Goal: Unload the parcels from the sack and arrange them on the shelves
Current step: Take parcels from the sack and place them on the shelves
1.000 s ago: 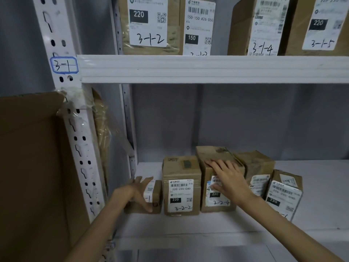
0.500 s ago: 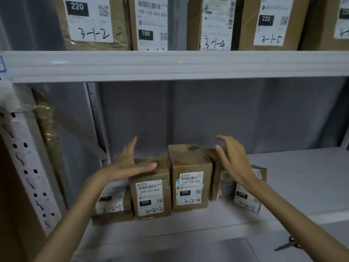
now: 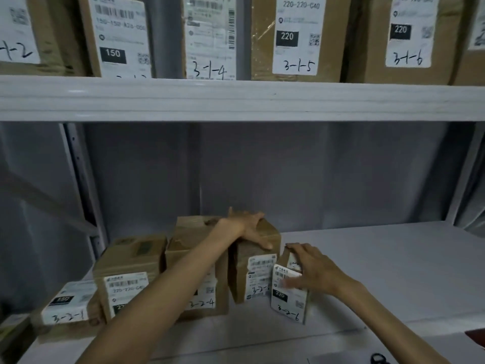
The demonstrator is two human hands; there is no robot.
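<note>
Standing on the lower shelf (image 3: 367,258), the parcels form a row running from its left end towards the middle: a low flat one marked 3-2-1 (image 3: 69,306), a taller box (image 3: 126,269) beside it, the 3-2-4 box (image 3: 194,258), a brown box (image 3: 256,261) whose last digit is hard to read, and the small 3-2-6 parcel (image 3: 288,292) at the right end. The left hand (image 3: 246,227) lies on top of the brown box, fingers spread flat and the thumb hooked over its front top edge, so it presses rather than grips. The right hand (image 3: 312,269) rests over the top and label face of the 3-2-6 parcel, fingers fairly straight and a little blurred; it seems to be touching, not clutching. These are taped cardboard cartons, so they should be stiff and probably light for their size (the creased corners suggest thin board), and best taken by opposite side walls or pushed from the top; the glossy labels may be slippery. To the right of the row the shelf offers open room for sliding further parcels along. Overhead, the upper shelf (image 3: 236,98) carries larger boxes (image 3: 301,35) and limits how high anything can be lifted. The front lip of the lower shelf lies just in front of the parcels, so pulling one forward risks tipping it off.
</note>
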